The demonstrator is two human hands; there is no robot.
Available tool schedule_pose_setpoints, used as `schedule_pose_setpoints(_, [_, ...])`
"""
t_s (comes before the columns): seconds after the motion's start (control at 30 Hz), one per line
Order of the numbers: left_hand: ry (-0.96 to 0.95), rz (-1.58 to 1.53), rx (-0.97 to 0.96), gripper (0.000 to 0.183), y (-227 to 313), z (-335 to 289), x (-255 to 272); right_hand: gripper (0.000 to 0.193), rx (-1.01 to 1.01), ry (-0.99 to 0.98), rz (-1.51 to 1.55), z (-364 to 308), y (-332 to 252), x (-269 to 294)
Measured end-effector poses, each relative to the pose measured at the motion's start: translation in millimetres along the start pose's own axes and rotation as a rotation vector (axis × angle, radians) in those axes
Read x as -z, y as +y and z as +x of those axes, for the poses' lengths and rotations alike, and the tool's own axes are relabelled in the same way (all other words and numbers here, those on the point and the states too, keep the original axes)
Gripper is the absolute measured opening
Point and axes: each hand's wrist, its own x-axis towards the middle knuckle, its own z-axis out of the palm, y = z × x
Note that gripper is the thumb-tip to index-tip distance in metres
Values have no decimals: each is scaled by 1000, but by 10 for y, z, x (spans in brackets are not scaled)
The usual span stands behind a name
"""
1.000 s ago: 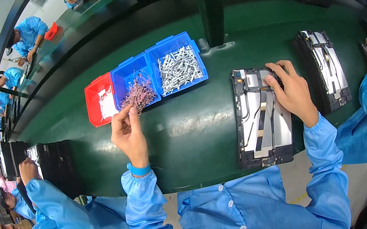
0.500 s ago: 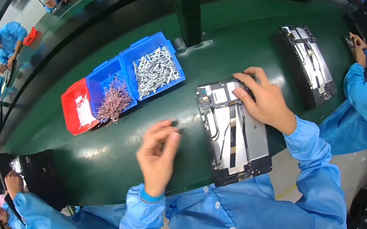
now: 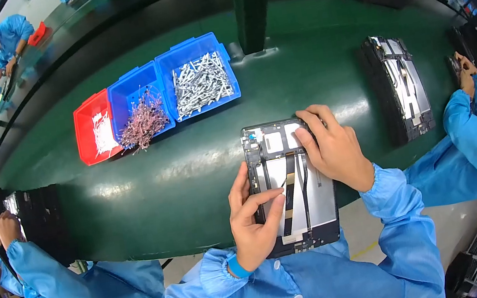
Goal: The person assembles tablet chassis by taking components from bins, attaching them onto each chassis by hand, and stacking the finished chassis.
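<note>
An opened tablet (image 3: 321, 198) with a black frame, silver inner plate and dark cables lies at the table's near edge, in front of me. My right hand (image 3: 339, 152) grips its upper right corner, the thumb on the inner face and the fingers over the top edge. Across the tablet's left side reaches my left hand (image 3: 253, 224), thumb and forefinger closed together over the inner plate beside a black flat cable (image 3: 290, 206). Whatever sits between those fingertips is too small to make out. The other left fingers rest along the tablet's left edge.
Beyond the tablet stand a red bin (image 3: 84, 136) of white strips, a blue bin (image 3: 120, 93) of thin reddish wires and a blue bin (image 3: 177, 56) of silvery pieces. Stacked tablets (image 3: 400, 86) lie right, a dark stack (image 3: 44, 223) left. A green post (image 3: 252, 16) rises behind. Co-workers sit both sides.
My left hand has moved right and down from the bare table onto the tablet, its thumb and forefinger closing together. In the picture, the tablet and right hand sit slightly farther left and lower.
</note>
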Motion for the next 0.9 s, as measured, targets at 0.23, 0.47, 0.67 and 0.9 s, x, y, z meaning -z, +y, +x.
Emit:
schedule_pose_setpoints(0.23, [-50, -183, 88, 16, 201, 285, 332, 30, -20, 127, -13, 147, -237, 249])
schedule_pose_setpoints(0.47, [-104, -171, 3, 15, 204, 433, 394, 31, 146, -268, 779, 16, -592, 69])
schedule_pose_setpoints(0.67, [-39, 143, -184, 17, 189, 449, 422, 16, 169, -83, 681, -26, -600, -59])
schedule_pose_setpoints(0.9, [10, 407, -331, 18, 206, 464, 412, 15, 279, 71, 587, -33, -578, -153])
